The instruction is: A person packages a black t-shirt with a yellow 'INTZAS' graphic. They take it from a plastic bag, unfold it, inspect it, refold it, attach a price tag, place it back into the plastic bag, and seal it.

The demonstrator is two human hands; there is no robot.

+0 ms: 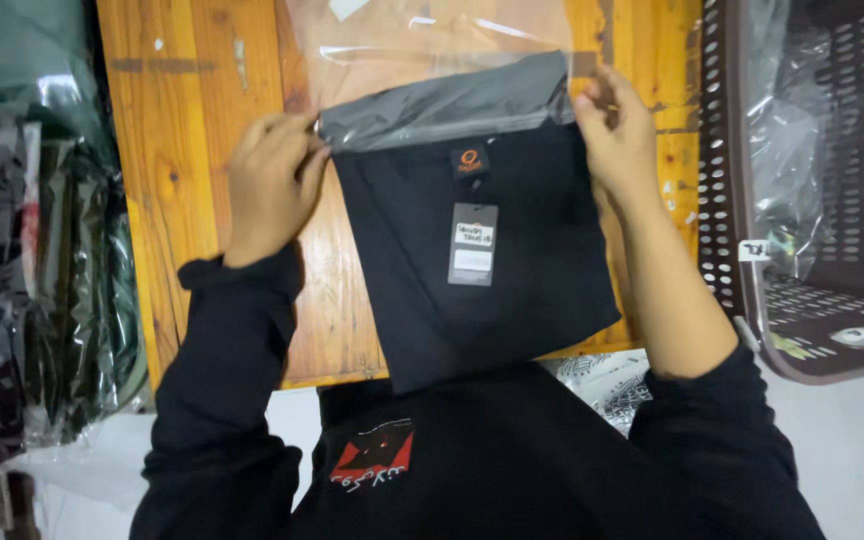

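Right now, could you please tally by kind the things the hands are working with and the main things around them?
Folded black garment, held at its top corners by the left hand and right hand: 1
Hang tag: 1
Clear plastic bag: 1
Wooden table: 1
Brown perforated basket: 1
Total: 5

We cannot see the far end of the clear plastic bag (pixel 422 40); the top edge cuts it off. The folded dark garment (pixel 472 270) hides the wooden table (pixel 192 150) beneath it. The brown perforated basket (pixel 822 200) runs off the right edge. Print on the hang tag (pixel 473 245) is too small to tell. Our left hand (pixel 272 185) hides its own fingertips.
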